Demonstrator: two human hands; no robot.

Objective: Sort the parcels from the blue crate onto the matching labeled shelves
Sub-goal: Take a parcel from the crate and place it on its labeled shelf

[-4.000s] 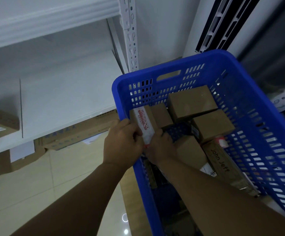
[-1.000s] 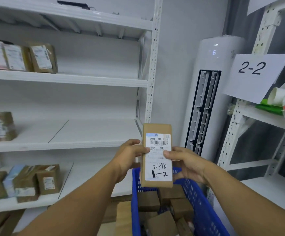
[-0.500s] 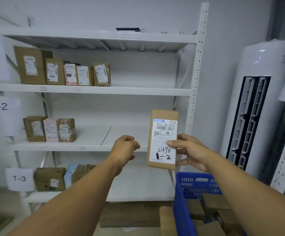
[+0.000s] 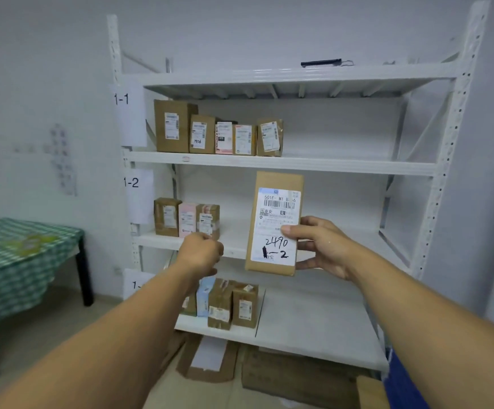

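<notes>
The right hand (image 4: 325, 246) grips the parcel (image 4: 275, 222) and keeps it upright. The thumb presses on the front of the white label, and the other fingers are behind the parcel's right edge. On the label, 2490 and 1-2 are written by hand. The parcel is in the air, in front of the middle shelf (image 4: 372, 237) of the white rack (image 4: 446, 143).

The left hand (image 4: 201, 255) is just left of the parcel and does not touch it. Its fingers are curled in and it holds nothing.

A paper sign 1-2 (image 4: 131, 182) hangs on the left post beside the middle shelf, where 3 boxes (image 4: 186, 219) stand at the left end. The shelf above has the sign 1-1 (image 4: 122, 99) and 5 boxes (image 4: 219, 134) in a row. The low shelf (image 4: 313, 320) has more boxes at its left; the left arm partly hides its sign.

Flat cardboard (image 4: 292, 376) lies on the floor under the rack. An edge of the blue crate (image 4: 402, 379) shows near right. At the left stands a table (image 4: 18, 261) with a green checked cloth.
</notes>
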